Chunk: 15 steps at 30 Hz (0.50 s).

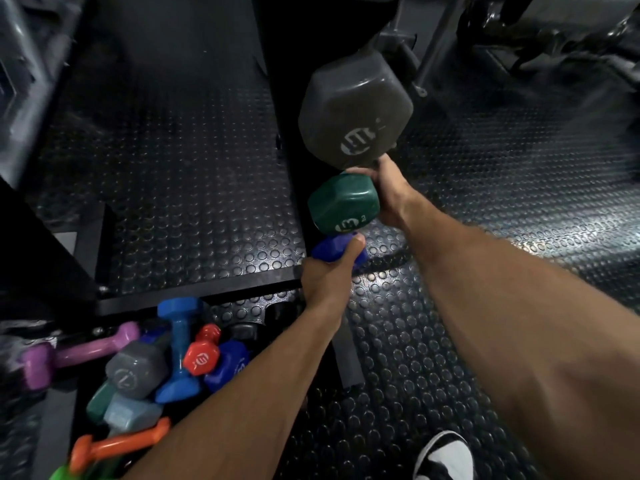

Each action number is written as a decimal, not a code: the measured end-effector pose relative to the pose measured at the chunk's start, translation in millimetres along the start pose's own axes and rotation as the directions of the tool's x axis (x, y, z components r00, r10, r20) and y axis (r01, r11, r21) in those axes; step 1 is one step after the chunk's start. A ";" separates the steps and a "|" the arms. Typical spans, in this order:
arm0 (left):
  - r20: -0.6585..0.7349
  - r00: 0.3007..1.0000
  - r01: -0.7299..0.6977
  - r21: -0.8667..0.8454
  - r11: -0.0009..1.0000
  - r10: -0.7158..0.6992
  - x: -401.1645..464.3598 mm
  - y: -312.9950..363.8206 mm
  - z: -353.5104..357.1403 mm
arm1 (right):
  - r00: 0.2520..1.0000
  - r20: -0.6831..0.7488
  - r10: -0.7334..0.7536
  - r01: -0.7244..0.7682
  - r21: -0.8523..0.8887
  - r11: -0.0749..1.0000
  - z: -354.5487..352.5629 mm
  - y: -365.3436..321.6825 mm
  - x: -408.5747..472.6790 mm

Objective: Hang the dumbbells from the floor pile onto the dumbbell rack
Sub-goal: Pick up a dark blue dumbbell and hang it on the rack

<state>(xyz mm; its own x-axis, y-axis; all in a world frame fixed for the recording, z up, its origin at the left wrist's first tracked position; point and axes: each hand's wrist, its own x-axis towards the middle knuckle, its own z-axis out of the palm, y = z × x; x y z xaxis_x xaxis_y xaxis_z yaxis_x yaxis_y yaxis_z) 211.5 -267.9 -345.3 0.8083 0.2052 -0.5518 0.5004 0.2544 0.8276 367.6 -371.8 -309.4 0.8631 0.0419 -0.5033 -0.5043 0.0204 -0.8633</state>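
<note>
From the head camera we see the left hand (325, 282) with its fingers curled around a dark blue dumbbell (334, 251), the thumb lying along its top. Just beyond it the right hand (386, 192) reaches behind a green dumbbell (341, 204) and touches it; its fingers are hidden, so we cannot tell how they are closed. Above the green one sits a large grey dumbbell (353, 105). The three heads stand in a column at the middle of the scene. The floor pile (145, 372) lies near and left, on the studded rubber floor (433, 341): purple, blue, red, grey, orange pieces together. A shoe (445, 457) shows near right.
</note>
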 end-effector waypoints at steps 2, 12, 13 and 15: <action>0.040 0.999 0.007 0.046 0.999 -0.009 -1.8 1.7 -6.0 | 1.000 0.018 -0.010 0.010 0.006 1.000 3.8 0.7 -6.6; 0.262 0.962 -0.248 0.742 0.623 0.071 -0.4 -17.4 -113.7 | 0.825 -0.565 0.012 -0.017 -0.004 1.000 -1.7 142.0 -94.1; 0.250 0.965 -0.252 0.807 0.534 0.078 1.3 -22.5 -125.1 | 0.786 -0.618 0.028 -0.063 -0.035 0.997 1.1 163.8 -106.9; 0.280 0.957 -0.288 0.904 0.317 0.070 2.9 -34.6 -148.5 | 0.761 -0.643 0.083 -0.148 -0.047 0.988 9.8 204.6 -129.5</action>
<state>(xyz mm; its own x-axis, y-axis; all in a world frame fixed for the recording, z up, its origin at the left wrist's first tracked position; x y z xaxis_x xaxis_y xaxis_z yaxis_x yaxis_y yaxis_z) 150.4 -135.8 -390.8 0.8958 -0.0507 -0.4415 0.2063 -0.8325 0.5142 152.4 -363.2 -420.5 0.6319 -0.6085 -0.4800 -0.6245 -0.0330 -0.7803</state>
